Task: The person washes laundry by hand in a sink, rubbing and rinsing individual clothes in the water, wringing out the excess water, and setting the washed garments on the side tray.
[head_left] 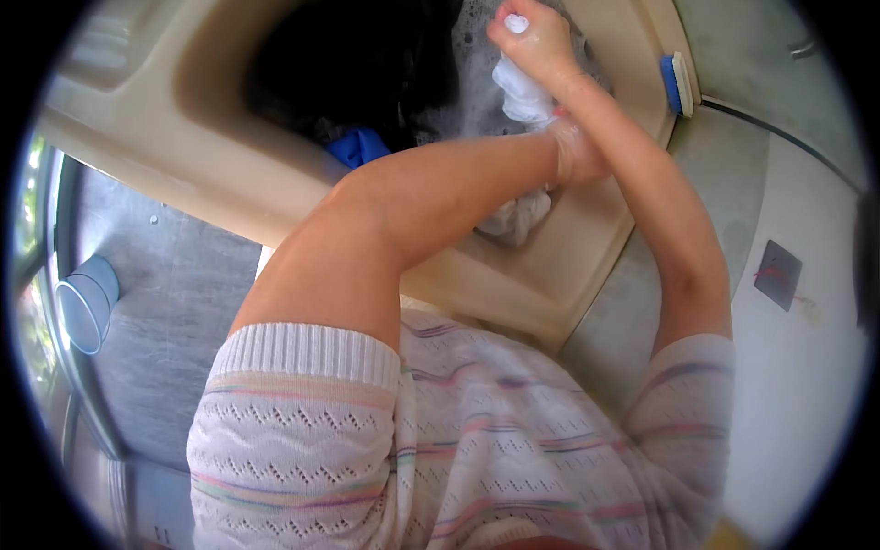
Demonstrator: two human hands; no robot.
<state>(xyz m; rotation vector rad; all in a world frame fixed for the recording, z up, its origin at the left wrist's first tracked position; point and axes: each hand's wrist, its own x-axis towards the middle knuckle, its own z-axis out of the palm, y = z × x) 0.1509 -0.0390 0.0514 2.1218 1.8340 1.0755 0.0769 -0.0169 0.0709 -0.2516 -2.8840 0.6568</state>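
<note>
A wet white cloth [521, 92] is stretched between my two hands over a beige sink [513, 284]. My right hand [541, 48] is closed around its upper end, and a bit of white pokes out of the fist. Lower down, my left hand [579, 154] grips the same cloth, its fingers partly hidden by my right forearm. More white cloth [518, 218] hangs below my left wrist, against the sink's near side. Dark cloth [357, 69] lies in sudsy water [477, 55] in the basin, with a blue cloth [359, 147] at its edge.
A scrub brush [676, 84] with blue bristles stands on the sink's right rim by the wall. At left, a light blue bucket [89, 302] is on the grey floor [174, 367]. A dark square plate [777, 275] lies on the white surface at right.
</note>
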